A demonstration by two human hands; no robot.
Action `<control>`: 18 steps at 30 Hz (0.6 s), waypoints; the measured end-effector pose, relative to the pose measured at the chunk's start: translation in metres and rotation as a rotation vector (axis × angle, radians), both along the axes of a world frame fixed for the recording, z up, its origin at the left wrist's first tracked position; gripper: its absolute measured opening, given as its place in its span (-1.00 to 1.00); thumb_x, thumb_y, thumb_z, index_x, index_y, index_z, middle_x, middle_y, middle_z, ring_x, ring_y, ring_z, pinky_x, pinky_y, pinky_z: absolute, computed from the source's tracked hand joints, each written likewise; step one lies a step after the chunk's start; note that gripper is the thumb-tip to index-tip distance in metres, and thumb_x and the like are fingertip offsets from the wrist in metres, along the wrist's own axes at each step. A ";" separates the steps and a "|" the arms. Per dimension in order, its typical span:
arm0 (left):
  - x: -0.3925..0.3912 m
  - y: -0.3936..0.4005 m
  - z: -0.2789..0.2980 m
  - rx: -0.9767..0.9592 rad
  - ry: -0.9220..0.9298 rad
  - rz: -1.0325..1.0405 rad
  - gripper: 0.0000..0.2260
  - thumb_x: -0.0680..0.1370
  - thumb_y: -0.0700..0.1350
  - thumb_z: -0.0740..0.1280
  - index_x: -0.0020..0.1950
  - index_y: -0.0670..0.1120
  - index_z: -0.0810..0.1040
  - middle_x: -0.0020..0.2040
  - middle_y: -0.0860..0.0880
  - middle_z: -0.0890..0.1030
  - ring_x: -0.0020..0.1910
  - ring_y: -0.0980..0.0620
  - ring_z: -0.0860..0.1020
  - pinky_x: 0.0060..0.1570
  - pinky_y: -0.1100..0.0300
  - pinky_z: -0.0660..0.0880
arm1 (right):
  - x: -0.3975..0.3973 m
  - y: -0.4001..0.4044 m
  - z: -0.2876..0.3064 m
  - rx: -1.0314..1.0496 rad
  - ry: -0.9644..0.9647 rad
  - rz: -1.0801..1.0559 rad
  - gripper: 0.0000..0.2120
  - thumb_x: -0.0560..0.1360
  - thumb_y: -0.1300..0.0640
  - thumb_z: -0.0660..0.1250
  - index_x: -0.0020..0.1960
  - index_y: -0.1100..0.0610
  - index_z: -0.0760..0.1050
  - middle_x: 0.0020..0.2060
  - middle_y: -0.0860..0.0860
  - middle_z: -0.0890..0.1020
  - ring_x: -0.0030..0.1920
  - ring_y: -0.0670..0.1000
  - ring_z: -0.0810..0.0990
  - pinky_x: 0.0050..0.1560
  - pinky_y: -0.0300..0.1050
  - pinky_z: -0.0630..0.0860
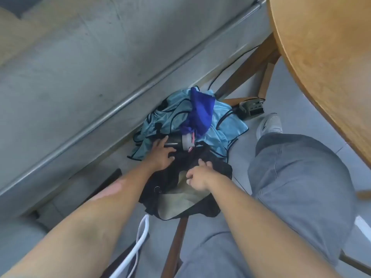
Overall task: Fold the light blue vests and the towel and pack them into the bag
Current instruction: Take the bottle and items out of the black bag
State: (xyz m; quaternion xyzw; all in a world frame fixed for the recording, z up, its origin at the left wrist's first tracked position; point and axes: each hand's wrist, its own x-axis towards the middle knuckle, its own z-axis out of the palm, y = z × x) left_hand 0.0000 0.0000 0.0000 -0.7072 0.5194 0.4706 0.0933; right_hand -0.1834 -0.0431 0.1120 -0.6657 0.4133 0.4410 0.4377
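Lying on a grey floor [241, 81] beside a concrete wall [70, 57] with one metal pipe [120, 103] along its foot, the light blue vests [172, 119] are seen in a crumpled heap; how many there are cannot be told. One dark blue cloth [201, 113] is draped over the heap. One bottle [183, 142] with a pale cap is laid at the heap's near edge. One black bag [192, 181] is set just near of the heap, its mouth gaping so that a pale lining is shown. A round wooden surface [325, 67] is seen at the far right, with one power strip [252, 109] on the floor under it. One white cord [140, 243] is looped at the near left. The left hand [160, 155] is laid with fingers spread across the bag's far edge, touching the bottle. The right hand [197, 176] is seen with fingers curled, pinching the bag's rim at its opening. One grey-trousered leg and one white shoe [270, 124] are seen to the right.
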 end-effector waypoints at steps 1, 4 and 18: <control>0.001 -0.003 -0.006 0.006 -0.021 -0.081 -0.61 0.66 0.07 0.27 0.51 0.14 0.44 0.68 0.04 -0.15 0.64 -0.18 -0.16 0.55 -0.26 0.10 | 0.002 0.003 -0.011 0.022 0.051 0.053 -0.55 0.68 0.07 0.12 0.57 -0.04 0.30 0.62 0.18 -0.21 0.60 0.33 -0.21 0.53 0.28 0.14; 0.004 -0.014 -0.020 0.042 -0.072 -0.249 -0.60 0.67 0.06 0.24 0.53 0.18 0.41 0.67 0.05 -0.22 0.64 -0.19 -0.21 0.56 -0.27 0.06 | 0.004 0.008 -0.040 0.047 0.186 0.086 -0.49 0.67 0.11 0.10 0.61 0.02 0.20 0.57 0.25 -0.35 0.57 0.43 -0.23 0.49 0.30 0.17; 0.020 -0.042 -0.070 -0.049 -0.370 -0.714 -0.59 0.66 0.14 0.26 0.52 0.28 0.35 0.64 -0.25 -0.24 0.59 -0.40 -0.05 0.51 -0.23 0.11 | 0.010 0.009 -0.066 -0.057 0.251 -0.073 -0.39 0.69 0.06 0.11 0.62 0.30 0.00 0.61 0.27 -0.16 0.57 0.28 0.09 0.46 0.13 0.29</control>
